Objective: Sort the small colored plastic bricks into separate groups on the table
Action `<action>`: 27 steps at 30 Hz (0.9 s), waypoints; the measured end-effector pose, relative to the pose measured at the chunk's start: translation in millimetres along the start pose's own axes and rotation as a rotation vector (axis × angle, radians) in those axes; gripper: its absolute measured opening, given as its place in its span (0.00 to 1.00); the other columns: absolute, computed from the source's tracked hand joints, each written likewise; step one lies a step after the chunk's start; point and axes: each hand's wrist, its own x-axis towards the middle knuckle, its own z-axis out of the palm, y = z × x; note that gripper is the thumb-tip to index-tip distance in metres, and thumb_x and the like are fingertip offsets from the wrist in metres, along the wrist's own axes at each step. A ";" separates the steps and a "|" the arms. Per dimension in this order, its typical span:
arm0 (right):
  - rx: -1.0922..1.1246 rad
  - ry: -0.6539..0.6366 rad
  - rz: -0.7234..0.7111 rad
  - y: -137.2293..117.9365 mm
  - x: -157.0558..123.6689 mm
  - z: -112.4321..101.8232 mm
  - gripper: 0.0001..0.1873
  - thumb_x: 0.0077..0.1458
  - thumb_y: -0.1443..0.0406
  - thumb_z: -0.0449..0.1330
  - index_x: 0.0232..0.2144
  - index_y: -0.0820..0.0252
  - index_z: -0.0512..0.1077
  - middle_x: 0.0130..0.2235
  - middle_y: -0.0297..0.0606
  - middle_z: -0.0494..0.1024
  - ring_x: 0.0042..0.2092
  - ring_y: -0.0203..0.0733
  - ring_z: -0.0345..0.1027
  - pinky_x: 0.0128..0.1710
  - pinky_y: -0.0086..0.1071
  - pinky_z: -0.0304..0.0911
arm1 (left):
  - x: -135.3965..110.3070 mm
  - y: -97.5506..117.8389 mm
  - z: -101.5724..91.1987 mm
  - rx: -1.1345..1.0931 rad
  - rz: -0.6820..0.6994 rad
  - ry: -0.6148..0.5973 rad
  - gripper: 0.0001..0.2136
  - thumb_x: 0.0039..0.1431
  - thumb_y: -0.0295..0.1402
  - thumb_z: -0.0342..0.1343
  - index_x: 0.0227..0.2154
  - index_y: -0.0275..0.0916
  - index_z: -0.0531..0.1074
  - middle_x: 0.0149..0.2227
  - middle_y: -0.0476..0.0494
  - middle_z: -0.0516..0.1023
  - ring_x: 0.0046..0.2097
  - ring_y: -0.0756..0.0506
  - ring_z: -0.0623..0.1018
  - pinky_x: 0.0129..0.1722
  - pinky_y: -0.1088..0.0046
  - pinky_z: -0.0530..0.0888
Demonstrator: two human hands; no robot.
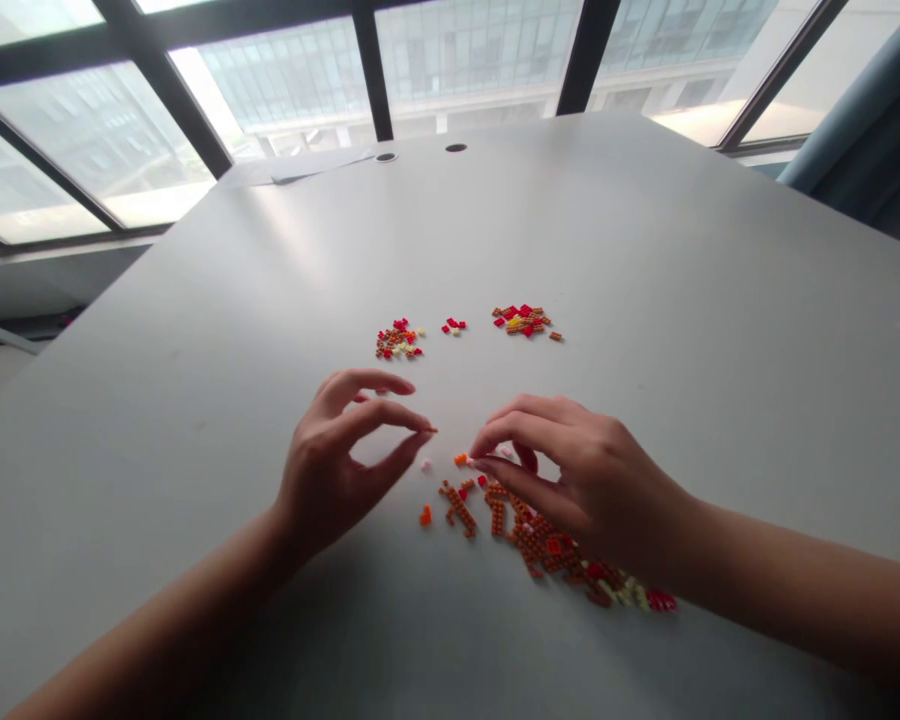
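Observation:
My left hand [337, 450] is held above the table with thumb and index finger pinched on a small brown building brick [434, 430], seen edge-on. Over the near pile, my right hand [570, 450] pinches what looks like a tiny pink brick [471, 462] at its fingertips. An orange brick [460, 460] lies just left of those fingertips. Below the hands spreads a loose pile of brown, red and cream bricks [540, 540], partly covered by my right hand and forearm. Another orange brick [425, 516] sits apart at the pile's left.
Farther back on the white table [645, 250] are a mixed heap of small bricks [397, 340], a few red bricks [454, 325] and a second heap [525, 320]. Paper sheets [300, 167] lie at the far edge, by two round cable holes. Windows stand behind.

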 end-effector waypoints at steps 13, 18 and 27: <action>-0.098 -0.249 0.081 25.2 4.1 -14.0 0.06 0.58 0.69 0.59 0.31 0.59 0.76 0.33 0.36 0.81 0.31 0.37 0.72 0.37 0.33 0.61 | 0.9 -55.5 -3.5 0.364 -0.373 0.057 0.04 0.53 0.37 0.62 0.29 0.45 0.79 0.36 0.45 0.79 0.42 0.40 0.77 0.49 0.58 0.70; -0.027 -0.247 0.055 26.4 3.6 -8.2 0.05 0.58 0.69 0.61 0.33 0.58 0.78 0.34 0.36 0.80 0.33 0.36 0.72 0.38 0.31 0.62 | 1.0 -60.5 -4.5 0.454 -0.395 0.050 0.06 0.53 0.41 0.61 0.29 0.48 0.80 0.37 0.44 0.79 0.42 0.38 0.76 0.47 0.57 0.68; 0.017 -0.394 0.096 20.0 7.9 -27.6 0.08 0.52 0.74 0.64 0.29 0.56 0.79 0.32 0.34 0.79 0.31 0.35 0.73 0.33 0.27 0.65 | 1.8 -58.8 -3.9 0.474 -0.439 0.034 0.06 0.55 0.41 0.61 0.30 0.48 0.81 0.39 0.43 0.78 0.44 0.36 0.75 0.47 0.55 0.65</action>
